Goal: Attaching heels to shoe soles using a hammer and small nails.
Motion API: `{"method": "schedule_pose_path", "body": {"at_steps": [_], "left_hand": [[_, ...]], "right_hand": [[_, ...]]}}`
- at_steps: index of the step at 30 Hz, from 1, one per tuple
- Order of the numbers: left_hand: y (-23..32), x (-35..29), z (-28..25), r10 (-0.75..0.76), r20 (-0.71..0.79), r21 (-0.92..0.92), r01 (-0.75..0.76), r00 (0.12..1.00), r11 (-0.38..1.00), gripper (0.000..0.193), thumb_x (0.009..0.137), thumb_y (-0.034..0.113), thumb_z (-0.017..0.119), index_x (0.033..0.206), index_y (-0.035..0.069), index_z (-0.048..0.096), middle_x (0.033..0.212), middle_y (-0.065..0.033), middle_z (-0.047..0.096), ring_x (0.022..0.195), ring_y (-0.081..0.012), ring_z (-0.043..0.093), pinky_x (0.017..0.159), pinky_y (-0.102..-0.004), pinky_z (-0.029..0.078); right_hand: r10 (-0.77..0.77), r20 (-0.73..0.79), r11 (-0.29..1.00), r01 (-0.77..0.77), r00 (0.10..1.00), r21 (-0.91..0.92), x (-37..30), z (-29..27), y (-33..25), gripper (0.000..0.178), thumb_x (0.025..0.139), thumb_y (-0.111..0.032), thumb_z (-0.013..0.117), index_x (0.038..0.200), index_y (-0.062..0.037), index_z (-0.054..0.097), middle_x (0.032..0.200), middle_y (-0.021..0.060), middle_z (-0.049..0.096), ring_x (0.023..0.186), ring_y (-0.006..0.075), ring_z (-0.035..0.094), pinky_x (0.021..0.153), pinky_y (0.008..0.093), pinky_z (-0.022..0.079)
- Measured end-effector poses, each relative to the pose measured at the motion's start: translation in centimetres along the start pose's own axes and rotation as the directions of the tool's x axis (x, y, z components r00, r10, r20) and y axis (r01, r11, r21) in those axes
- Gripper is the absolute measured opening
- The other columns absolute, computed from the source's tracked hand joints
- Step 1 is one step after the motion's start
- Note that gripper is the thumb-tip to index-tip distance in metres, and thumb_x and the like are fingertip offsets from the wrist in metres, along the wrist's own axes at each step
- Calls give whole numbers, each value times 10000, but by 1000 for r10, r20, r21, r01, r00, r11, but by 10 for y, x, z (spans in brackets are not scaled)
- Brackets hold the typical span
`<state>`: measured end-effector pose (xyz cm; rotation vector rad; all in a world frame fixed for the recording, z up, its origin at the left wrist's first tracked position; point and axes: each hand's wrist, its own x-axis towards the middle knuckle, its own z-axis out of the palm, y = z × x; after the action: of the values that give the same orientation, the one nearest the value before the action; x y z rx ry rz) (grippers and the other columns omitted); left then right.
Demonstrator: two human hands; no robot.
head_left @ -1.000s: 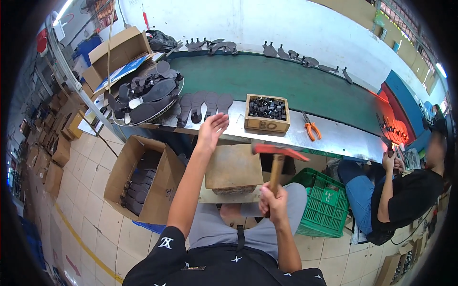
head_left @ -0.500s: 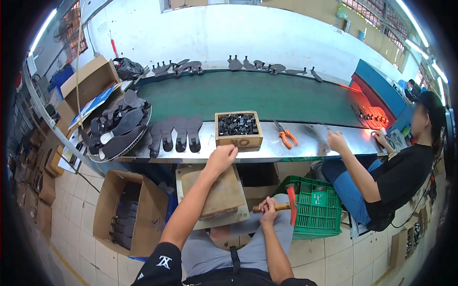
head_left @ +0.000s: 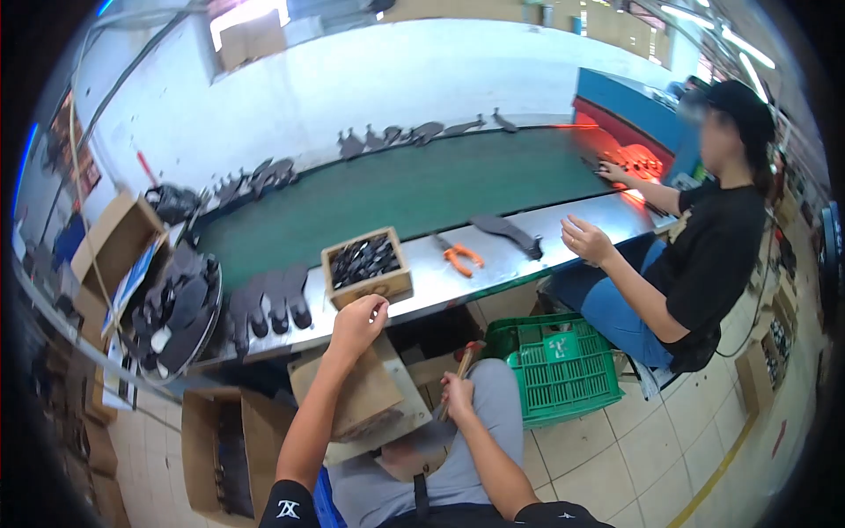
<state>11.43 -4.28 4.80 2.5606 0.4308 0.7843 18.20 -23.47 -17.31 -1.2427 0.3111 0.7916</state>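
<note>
My left hand (head_left: 359, 323) is closed, fingers curled, just in front of the wooden box (head_left: 373, 285); anything in its fingers is too small or hidden to make out. Small black parts (head_left: 364, 259) fill that box. Down by my right thigh, my right hand (head_left: 457, 396) grips the wooden handle of a hammer (head_left: 467, 359) with a red head. Between my arms and below the metal ledge stands a work block with a tan top (head_left: 362, 400). Pliers with orange handles (head_left: 461, 258) lie right of the box, and a dark shoe sole (head_left: 508, 234) rests beyond them.
Several dark soles (head_left: 280, 295) lie left of the box, beside a heaped round basket (head_left: 217, 304). More line the far edge of the green belt (head_left: 405, 187). A green crate (head_left: 563, 374) stands at right, near a seated co-worker (head_left: 704, 264). A cardboard box (head_left: 268, 431) sits low left.
The view has swung right. My hammer has turned from lying sideways to pointing away from me. The co-worker's near hand is now apart from the dark sole on the ledge; the other reaches over the belt.
</note>
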Motion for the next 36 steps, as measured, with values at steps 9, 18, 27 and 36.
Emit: {"method": "schedule_pose_path", "body": {"at_steps": [9, 18, 27, 36], "left_hand": [[84, 168, 164, 290, 207, -245, -237, 934, 940, 544, 836, 335, 711, 1201, -46, 579, 1141, -187, 663, 1035, -298, 644, 884, -379, 508], [136, 176, 310, -15, -51, -144, 7, 999, 989, 416, 805, 347, 679, 1109, 62, 694, 1419, -279, 464, 1312, -550, 363, 1090, -554, 326], [165, 111, 105, 178, 149, -241, -139, 973, 960, 299, 917, 257, 636, 1078, 4, 648, 895, -206, 688, 814, -331, 686, 729, -415, 521], [20, -28, -54, -165, 38, -628, 152, 986, 763, 194, 1049, 157, 456, 1140, 15, 551, 1266, -132, 634, 1181, -181, 570, 1052, -290, 375]], "right_hand": [[-23, 163, 994, 40, 986, -103, -10, -4, 3, 276, 858, -250, 641, 677, -43, 610, 510, -6, 485, 390, 113, 453, 375, 283, 368], [0, 199, 967, 50, 980, -249, 9, -11, 40, 280, 807, -265, 654, 645, -38, 621, 503, 58, 529, 402, 182, 490, 401, 333, 399], [-42, 122, 943, 80, 992, -323, 11, -23, 32, 272, 824, -264, 636, 650, -56, 645, 521, 60, 552, 421, 186, 531, 406, 340, 420], [117, 155, 973, -82, 981, -217, 16, 1, 28, 217, 799, -209, 634, 650, -63, 576, 517, 29, 475, 408, 167, 416, 405, 338, 334]]}}
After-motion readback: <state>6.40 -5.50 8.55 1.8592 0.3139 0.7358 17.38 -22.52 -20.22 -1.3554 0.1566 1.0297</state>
